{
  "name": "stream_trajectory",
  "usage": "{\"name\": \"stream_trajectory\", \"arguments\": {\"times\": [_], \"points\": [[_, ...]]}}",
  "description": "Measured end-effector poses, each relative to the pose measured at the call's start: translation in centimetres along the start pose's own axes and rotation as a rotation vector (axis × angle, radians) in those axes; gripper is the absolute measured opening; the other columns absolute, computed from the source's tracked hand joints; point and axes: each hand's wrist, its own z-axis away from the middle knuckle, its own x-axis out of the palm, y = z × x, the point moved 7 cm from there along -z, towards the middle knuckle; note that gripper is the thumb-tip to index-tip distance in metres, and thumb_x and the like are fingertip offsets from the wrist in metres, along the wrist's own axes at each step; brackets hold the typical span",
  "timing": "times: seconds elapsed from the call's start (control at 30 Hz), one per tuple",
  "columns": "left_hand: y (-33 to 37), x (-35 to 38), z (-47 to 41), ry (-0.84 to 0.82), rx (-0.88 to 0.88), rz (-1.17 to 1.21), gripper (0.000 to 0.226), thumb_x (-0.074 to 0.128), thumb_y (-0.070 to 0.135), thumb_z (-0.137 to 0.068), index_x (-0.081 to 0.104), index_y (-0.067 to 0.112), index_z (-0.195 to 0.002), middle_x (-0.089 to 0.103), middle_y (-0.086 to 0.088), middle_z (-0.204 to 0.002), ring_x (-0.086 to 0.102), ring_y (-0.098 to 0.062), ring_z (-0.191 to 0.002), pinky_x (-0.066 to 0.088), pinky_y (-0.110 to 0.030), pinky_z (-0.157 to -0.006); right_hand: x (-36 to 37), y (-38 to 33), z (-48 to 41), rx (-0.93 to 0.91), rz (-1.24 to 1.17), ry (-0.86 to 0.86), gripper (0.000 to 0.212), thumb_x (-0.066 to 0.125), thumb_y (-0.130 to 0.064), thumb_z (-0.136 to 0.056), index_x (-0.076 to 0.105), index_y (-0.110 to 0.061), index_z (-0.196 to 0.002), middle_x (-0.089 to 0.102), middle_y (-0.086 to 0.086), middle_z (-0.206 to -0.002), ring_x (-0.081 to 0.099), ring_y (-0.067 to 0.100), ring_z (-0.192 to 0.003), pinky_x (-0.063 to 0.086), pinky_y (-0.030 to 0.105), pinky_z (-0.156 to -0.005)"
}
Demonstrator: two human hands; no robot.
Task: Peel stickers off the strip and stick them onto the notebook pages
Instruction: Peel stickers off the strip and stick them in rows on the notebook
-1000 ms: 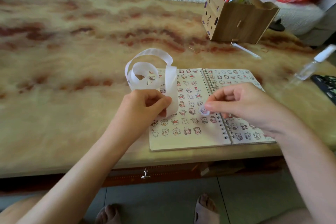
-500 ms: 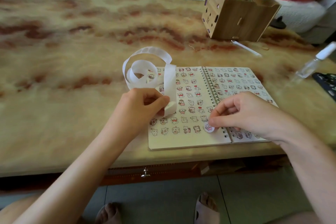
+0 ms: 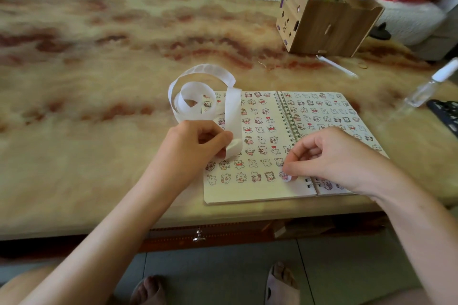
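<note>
Head: left hand (image 3: 195, 143) grips strip (image 3: 233, 116), right hand (image 3: 329, 153) pinches sticker (image 3: 285, 177) on notebook (image 3: 252, 192).

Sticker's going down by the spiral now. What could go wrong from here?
1. The right hand holds the sticker at the end of the bottom row, close to the spiral binding; it may catch the holes or sit crooked.
2. The loose strip pinched by the left hand coils over the notebook and could flop onto the page being filled.
</note>
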Motion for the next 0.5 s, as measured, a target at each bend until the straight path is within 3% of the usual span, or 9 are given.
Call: {"name": "stream_trajectory", "arguments": {"times": [0.2,0.37,0.5], "points": [[0.12,-0.11,0.16,0.004,0.011,-0.010,0.030,0.061,0.028,-0.088,0.062,0.018,-0.060,0.066,0.007,-0.057,0.051,0.002,-0.051,0.035,-0.005,-0.052,0.18,-0.34,0.16,0.010,0.065,0.023,0.007,0.080,-0.019,-0.073,0.074,-0.017,-0.069,0.070,-0.007,-0.060,0.054,-0.001,-0.051,0.040,0.019,-0.055],[0.26,-0.04,0.23,0.002,0.013,-0.002,0.029,0.061,0.027,-0.089,0.062,0.016,-0.061,0.066,0.007,-0.058,0.051,0.003,-0.050,0.036,-0.004,-0.051,0.12,-0.10,0.16,0.013,0.125,0.063,0.010,0.081,-0.024,-0.072,0.073,-0.022,-0.067,0.064,-0.011,-0.055,0.052,0.000,-0.051,0.042,0.024,-0.056],[0.12,-0.04,0.16,-0.001,0.012,-0.006,0.031,0.061,0.029,-0.088,0.062,0.019,-0.059,0.065,0.008,-0.057,0.048,0.002,-0.049,0.034,-0.006,-0.050,-0.22,-0.23,0.27,-0.007,0.261,0.115,0.018,0.082,-0.036,-0.069,0.069,-0.026,-0.073,0.054,-0.012,-0.046,0.044,0.000,-0.040,0.038,0.026,-0.052]]}}
